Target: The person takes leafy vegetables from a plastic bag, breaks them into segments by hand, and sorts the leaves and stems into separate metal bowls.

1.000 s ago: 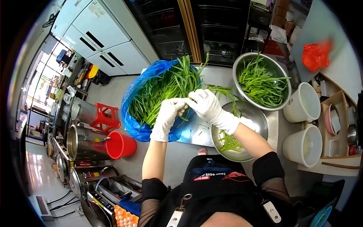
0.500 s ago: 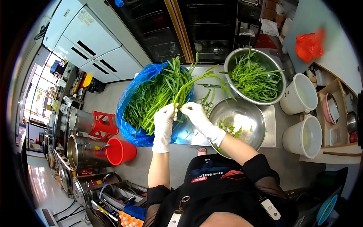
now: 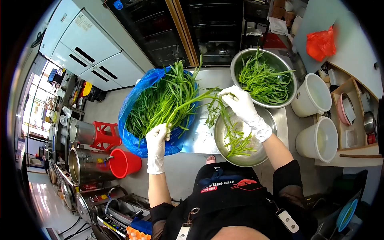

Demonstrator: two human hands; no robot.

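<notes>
My left hand [image 3: 159, 138], in a white glove, is closed around the lower stem of a long water spinach stalk [image 3: 187, 104], by the near edge of a blue plastic bag [image 3: 125, 116]. The bag is full of water spinach [image 3: 154, 104]. My gloved right hand [image 3: 242, 105] pinches the leafy end of the same stalk, above the far rim of a steel bowl [image 3: 219, 142]. Short stem pieces [image 3: 240, 147] lie in that bowl. Behind it a second steel bowl [image 3: 234, 66] holds a heap of leafy tops [image 3: 266, 80].
Bag and bowls stand on a low metal surface [image 3: 200, 140]. Two white buckets [image 3: 314, 138] are at the right beside an open wooden cabinet [image 3: 347, 136]. To the left are a red bucket [image 3: 127, 162], a red stool [image 3: 105, 136] and steel pots [image 3: 86, 166].
My hands have moved apart: the right went right and up towards the bowls, the left slightly left and down. The stalk now stretches between them. More stem pieces show in the near bowl.
</notes>
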